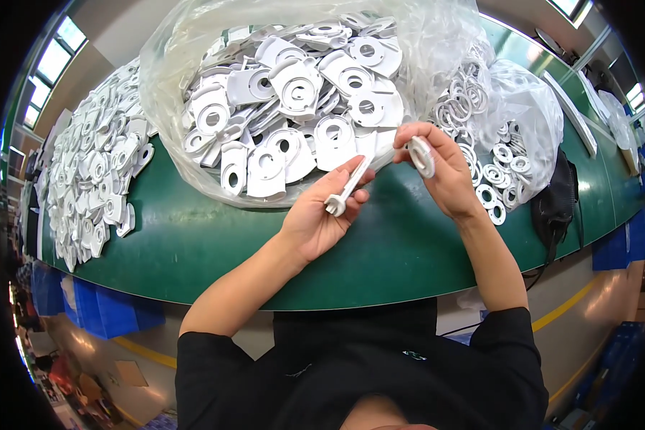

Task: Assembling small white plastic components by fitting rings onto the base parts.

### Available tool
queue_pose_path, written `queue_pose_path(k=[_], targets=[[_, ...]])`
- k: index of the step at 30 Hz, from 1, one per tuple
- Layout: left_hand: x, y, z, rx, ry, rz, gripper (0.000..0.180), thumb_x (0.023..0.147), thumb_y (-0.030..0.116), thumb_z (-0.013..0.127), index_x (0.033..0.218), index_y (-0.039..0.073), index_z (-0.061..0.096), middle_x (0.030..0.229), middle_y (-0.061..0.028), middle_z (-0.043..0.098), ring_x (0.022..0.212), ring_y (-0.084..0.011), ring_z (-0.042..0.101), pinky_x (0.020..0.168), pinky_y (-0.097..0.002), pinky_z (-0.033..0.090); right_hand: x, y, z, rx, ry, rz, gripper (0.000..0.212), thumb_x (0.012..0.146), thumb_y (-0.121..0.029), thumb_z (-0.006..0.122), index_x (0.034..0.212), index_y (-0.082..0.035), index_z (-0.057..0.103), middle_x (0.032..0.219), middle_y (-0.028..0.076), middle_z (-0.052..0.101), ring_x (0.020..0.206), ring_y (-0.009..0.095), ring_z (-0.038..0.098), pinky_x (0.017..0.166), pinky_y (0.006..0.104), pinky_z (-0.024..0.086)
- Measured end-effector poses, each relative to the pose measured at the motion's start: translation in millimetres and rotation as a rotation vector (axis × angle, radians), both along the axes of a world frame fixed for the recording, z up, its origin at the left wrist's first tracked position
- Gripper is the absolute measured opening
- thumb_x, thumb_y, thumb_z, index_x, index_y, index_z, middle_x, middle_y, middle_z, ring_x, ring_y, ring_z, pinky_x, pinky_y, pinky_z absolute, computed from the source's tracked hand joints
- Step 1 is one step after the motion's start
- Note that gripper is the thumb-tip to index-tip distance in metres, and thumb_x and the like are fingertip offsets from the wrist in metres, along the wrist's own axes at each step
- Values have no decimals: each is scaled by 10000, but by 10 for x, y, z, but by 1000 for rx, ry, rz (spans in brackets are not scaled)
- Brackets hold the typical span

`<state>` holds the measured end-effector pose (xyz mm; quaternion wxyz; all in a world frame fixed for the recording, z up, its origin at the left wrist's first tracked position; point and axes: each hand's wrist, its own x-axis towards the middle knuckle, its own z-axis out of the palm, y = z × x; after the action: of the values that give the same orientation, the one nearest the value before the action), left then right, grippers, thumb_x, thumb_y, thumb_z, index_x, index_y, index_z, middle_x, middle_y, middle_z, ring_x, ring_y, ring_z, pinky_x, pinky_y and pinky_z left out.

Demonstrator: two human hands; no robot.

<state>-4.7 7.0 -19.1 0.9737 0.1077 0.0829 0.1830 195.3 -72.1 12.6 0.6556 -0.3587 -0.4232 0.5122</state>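
Over the green table my left hand (319, 218) is closed on a white plastic part (348, 185), seen nearly edge-on, with a short round stub at its near end. To the right and a little higher, my right hand (446, 168) pinches a white plastic ring (421, 157) between thumb and fingers. The ring is tilted and apart from the left hand's part. Beyond both hands, a clear plastic bag (166, 166) lies open, full of white plate-like parts (294, 87) with round holes. Loose white rings (502, 153) lie in and around another clear bag (548, 118) at the right.
A large heap of similar white parts (97, 168) covers the table's left end. A black pouch (556, 201) with a strap sits at the right edge. Long white strips (572, 115) lie farther back. Blue bins (115, 308) stand below the green table (215, 247).
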Motion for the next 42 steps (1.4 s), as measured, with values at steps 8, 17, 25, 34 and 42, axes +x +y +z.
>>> queue_pose_path(k=[8, 17, 25, 34, 42], targets=[[9, -104, 40, 153, 21, -130, 676, 946, 595, 253, 1306, 49, 423, 1175, -111, 545, 955, -200, 604, 676, -261, 547, -197, 0, -53, -78, -402, -10, 226, 929, -35, 530, 1141, -5, 601, 1068, 62, 639, 923, 115, 612, 754, 225, 489], [-4, -116, 82, 561, 308, -313, 400, 976, 249, 486, 1323, 69, 400, 1217, -111, 578, 1022, -168, 610, 786, -309, 549, -197, 10, -32, -91, -571, 11, 231, 854, -76, 648, 1067, 14, 652, 920, 74, 682, 794, 92, 608, 742, 237, 489], [27, -83, 213, 462, 397, -74, 380, 943, 213, 530, 1265, 46, 418, 1143, -157, 606, 969, -208, 641, 565, -226, 489, 330, 18, -30, -67, -1258, -775, 153, 832, -145, 657, 913, -19, 688, 778, 76, 632, 654, 160, 573, 621, 270, 445], [23, -92, 175, 585, 424, -13, 404, 941, 167, 549, 1287, 48, 377, 1129, -163, 614, 924, -197, 648, 542, -215, 481, 432, -8, 70, -166, -1430, -883, 182, 779, -191, 704, 879, -38, 693, 787, 73, 633, 601, 153, 570, 571, 299, 441], [30, -113, 235, 608, 418, -30, 473, 877, 61, 558, 1304, 51, 355, 1183, -173, 588, 1000, -226, 636, 628, -241, 504, 437, 7, 154, -62, -283, -569, 184, 870, -52, 650, 1037, 12, 606, 888, 78, 672, 758, 107, 628, 687, 197, 508]])
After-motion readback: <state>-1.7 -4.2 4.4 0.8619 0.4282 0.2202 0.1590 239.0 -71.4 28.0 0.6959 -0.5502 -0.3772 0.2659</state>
